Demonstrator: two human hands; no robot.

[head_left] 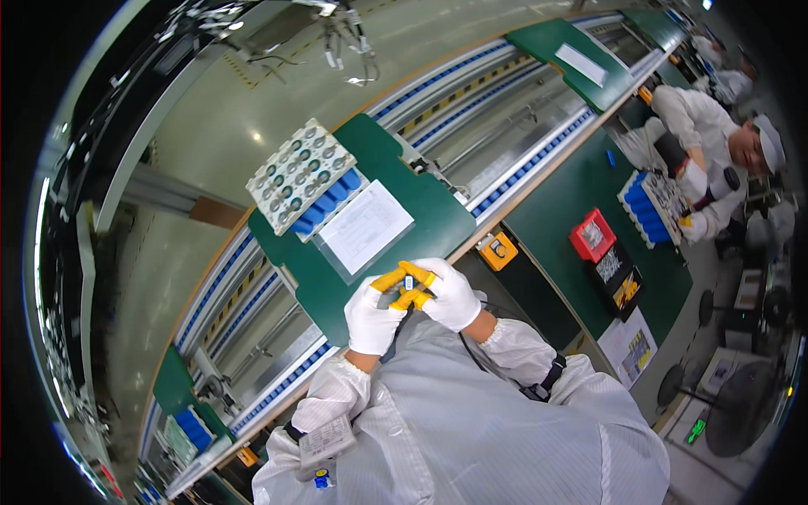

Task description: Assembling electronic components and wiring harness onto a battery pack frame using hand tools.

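Note:
Both my hands wear white gloves with yellow fingertips and meet in front of my body, at the near edge of the green board. My left hand (375, 313) and my right hand (449, 296) have their fingers bent inward around a small dark piece with a pale, bluish-white face (409, 283). It is too small to tell its kind, and the fingers cover most of it. Just beyond the hands, a printed sheet in a clear sleeve (367, 225) lies on the green board (438, 210). Behind it stands a white battery pack with blue cells (301, 175), round metal ends showing on top.
A roller conveyor (530, 172) runs diagonally past the board. To the right, a green table (547, 227) holds a red bin (592, 236) and a black bin (619, 276). An orange device (498, 251) sits at its edge. A co-worker (703, 135) handles another blue-celled pack (648, 210).

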